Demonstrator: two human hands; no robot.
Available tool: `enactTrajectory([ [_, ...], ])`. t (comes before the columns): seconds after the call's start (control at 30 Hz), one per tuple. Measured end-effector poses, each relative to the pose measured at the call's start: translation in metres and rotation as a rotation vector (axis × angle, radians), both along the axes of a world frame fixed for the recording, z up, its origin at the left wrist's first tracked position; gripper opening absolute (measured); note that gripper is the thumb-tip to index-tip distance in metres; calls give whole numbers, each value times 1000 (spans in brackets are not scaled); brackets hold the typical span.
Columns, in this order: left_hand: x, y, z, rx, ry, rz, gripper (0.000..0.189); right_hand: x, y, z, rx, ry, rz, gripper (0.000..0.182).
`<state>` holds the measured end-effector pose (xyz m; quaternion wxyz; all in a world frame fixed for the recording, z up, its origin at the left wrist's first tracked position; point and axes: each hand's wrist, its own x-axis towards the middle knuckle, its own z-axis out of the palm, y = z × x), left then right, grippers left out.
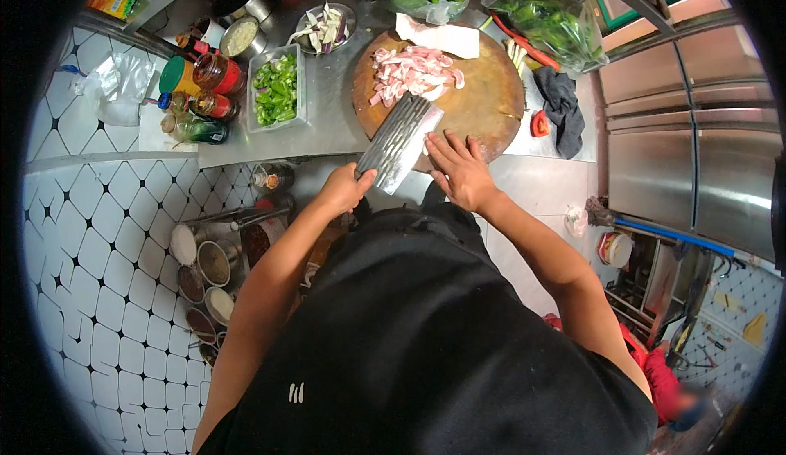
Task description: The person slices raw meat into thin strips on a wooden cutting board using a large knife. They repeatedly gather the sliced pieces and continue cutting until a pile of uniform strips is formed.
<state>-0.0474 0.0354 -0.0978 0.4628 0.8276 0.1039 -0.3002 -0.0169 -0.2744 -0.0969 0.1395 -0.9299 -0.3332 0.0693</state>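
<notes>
My left hand (347, 188) grips the handle end of a broad cleaver (402, 142), its blade lying over the near left edge of a round wooden chopping board (491, 102). Sliced raw meat (411, 73) is heaped on the board just beyond the blade's far end. A pale slab of meat or fat (439, 36) rests behind the heap. My right hand (462, 172) is at the board's near edge with fingers spread, its fingertips close to the blade. A small pale piece shows by those fingertips; whether they hold it, I cannot tell.
Left of the board stand a plastic tub of chopped green peppers (276, 90), a plate of eggplant strips (325, 28) and sauce jars (215, 74). A dark cloth (560, 111), red chillies (528, 44) and bagged greens (546, 19) lie right. A person in red (666, 384) is at lower right.
</notes>
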Motion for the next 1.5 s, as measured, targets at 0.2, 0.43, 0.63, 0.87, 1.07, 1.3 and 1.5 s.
enactTrajectory([
  [0.2,-24,37,-17,111,-196,-176,51,-3,2,2,-73,-18,-6,65],
  [0.43,-1,14,-9,20,26,-110,50,-4,1,1,-54,-26,-3,65],
  [0.63,-8,28,-7,71,-40,-158,51,-5,2,2,-98,-40,-3,64],
  [0.87,-3,24,-10,103,-134,-199,52,-3,5,6,-83,-24,-15,61],
  [1.07,6,3,-4,116,-79,-142,53,-3,3,9,-107,-44,3,63],
  [1.3,-25,31,-26,244,-389,-243,49,-9,10,6,-123,-62,-30,65],
  [1.5,13,-9,-2,176,-118,-155,60,-6,9,9,-134,-28,-10,65],
])
